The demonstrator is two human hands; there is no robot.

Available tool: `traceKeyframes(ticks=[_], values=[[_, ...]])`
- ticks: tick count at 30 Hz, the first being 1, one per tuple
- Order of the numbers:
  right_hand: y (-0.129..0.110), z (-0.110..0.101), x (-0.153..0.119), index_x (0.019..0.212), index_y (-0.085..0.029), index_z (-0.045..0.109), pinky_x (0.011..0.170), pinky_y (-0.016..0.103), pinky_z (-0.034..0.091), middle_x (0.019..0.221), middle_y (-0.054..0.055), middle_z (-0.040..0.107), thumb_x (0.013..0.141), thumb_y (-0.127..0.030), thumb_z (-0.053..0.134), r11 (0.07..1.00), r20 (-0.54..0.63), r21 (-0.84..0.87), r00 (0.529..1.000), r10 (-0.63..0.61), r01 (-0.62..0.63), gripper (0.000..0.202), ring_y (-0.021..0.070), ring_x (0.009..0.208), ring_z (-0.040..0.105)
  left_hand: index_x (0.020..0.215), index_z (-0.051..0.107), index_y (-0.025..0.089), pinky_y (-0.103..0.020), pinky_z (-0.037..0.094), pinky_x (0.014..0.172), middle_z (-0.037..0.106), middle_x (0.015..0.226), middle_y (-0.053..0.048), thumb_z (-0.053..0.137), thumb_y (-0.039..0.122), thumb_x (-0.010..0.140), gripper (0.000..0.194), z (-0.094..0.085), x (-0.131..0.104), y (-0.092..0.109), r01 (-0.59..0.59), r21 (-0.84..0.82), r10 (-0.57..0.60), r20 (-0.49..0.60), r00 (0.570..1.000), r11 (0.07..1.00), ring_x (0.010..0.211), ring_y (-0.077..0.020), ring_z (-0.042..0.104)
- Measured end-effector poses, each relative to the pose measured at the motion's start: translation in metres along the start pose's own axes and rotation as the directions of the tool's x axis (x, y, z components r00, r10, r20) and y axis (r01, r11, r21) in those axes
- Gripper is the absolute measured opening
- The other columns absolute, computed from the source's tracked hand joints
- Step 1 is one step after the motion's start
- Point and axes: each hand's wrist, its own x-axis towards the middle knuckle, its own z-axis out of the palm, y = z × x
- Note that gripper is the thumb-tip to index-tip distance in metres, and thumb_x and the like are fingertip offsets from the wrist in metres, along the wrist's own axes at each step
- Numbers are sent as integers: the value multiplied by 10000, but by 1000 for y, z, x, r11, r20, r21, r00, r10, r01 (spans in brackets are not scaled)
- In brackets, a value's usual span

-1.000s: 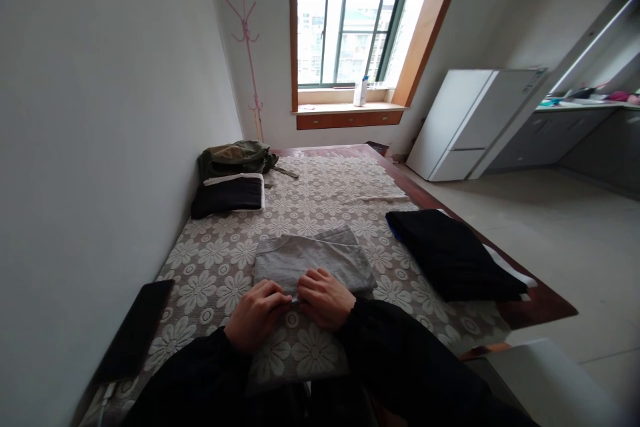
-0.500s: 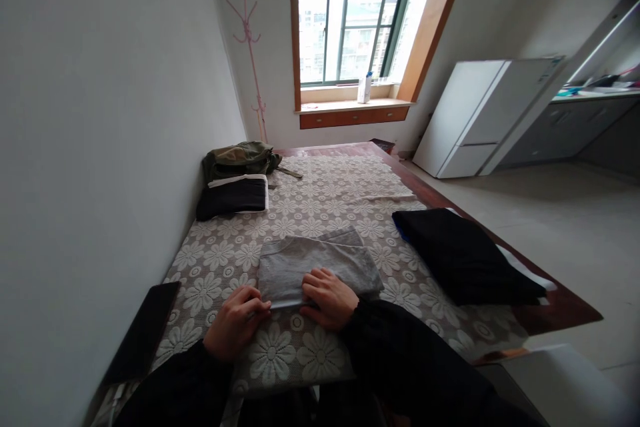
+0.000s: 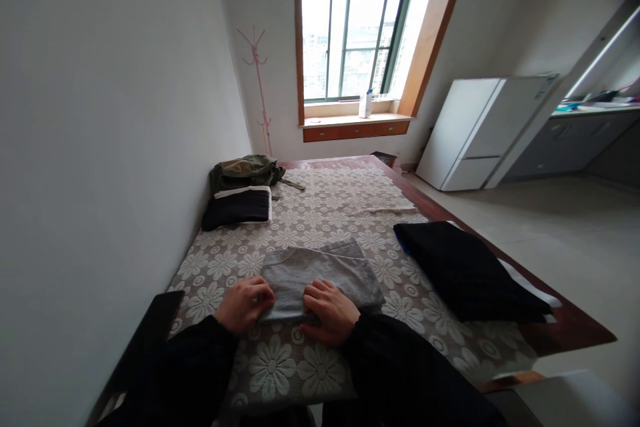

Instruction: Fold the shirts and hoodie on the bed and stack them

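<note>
A folded grey garment (image 3: pixel 293 273) lies on the patterned tablecloth right in front of me; I cannot tell its exact kind. At its near left corner is my left hand (image 3: pixel 246 303), fingers curled and closed on the edge. My right hand (image 3: pixel 330 312) is at the middle of the near edge, its bent fingers on top of the fabric and its thumb by the edge. The garment's far side shows overlapping layers, slightly uneven. Part of the near edge is hidden by both hands.
Folded black clothes (image 3: pixel 470 270) lie on the right of the table. Dark folded clothing (image 3: pixel 237 207) and an olive backpack (image 3: pixel 245 172) sit at the left wall. A flat black object (image 3: pixel 145 340) is near my left arm. Beyond stand a coat rack (image 3: pixel 260 87) and a fridge (image 3: pixel 473 127).
My left hand has shifted slightly up and inward along the garment's left corner. The right hand stays on the near edge. The camera view has tilted up a little.
</note>
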Motion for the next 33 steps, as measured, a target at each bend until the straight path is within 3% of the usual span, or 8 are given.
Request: traceKeyframes(ticks=[8,14,19,22,25,28,33], values=[[2,4,1,885,-218,571,844,390,387,969,39,632,820,-518,721,1000,-2,7,1000,3,-3,341,232,956,537,862,749,247,-334,497,933,727,982,-51,645,309,879,122,11,2,-31,-35,-201,31,-22,999,979,986,-210,665],[-2,-6,3,887,-209,585,849,388,399,980,53,645,836,-524,704,1000,50,-3,998,23,-23,341,238,965,554,890,728,255,-403,485,981,699,1076,-66,687,311,832,90,17,-3,-39,-38,-99,27,-113,993,994,1070,-255,643],[-27,-12,27,947,-190,613,803,382,434,970,68,677,887,-476,675,992,126,-126,992,21,-5,298,241,918,599,907,717,267,-420,481,979,685,1082,-63,681,358,835,122,18,-6,-38,-37,-56,27,-158,987,998,1075,-265,635],[-47,0,50,1048,-186,617,771,363,459,1003,68,698,881,-426,698,988,119,-131,990,-70,86,303,241,925,625,911,682,256,-411,480,961,678,1083,-66,653,346,834,122,19,-6,-39,-28,-51,19,-169,985,998,1078,-261,624],[-57,18,67,1025,-183,629,739,340,475,1013,67,712,889,-347,689,985,87,-110,988,-124,133,221,228,915,642,884,642,245,-407,474,933,676,1053,-64,619,288,804,94,20,-6,-40,12,-34,-18,-163,986,999,1042,-254,620],[-56,30,74,935,-185,640,727,326,475,975,56,719,898,-288,654,983,70,-90,986,-151,157,111,212,886,648,858,640,243,-412,459,918,683,1048,-64,604,295,794,90,18,-7,-39,67,-17,-68,-135,988,998,1036,-260,618],[-49,36,73,914,-194,638,719,319,458,952,39,721,903,-329,646,977,45,-70,979,-199,202,136,202,875,644,815,651,235,-386,449,887,694,997,-54,603,385,819,157,9,-1,-33,97,-53,-100,-53,994,994,1014,-252,616]])
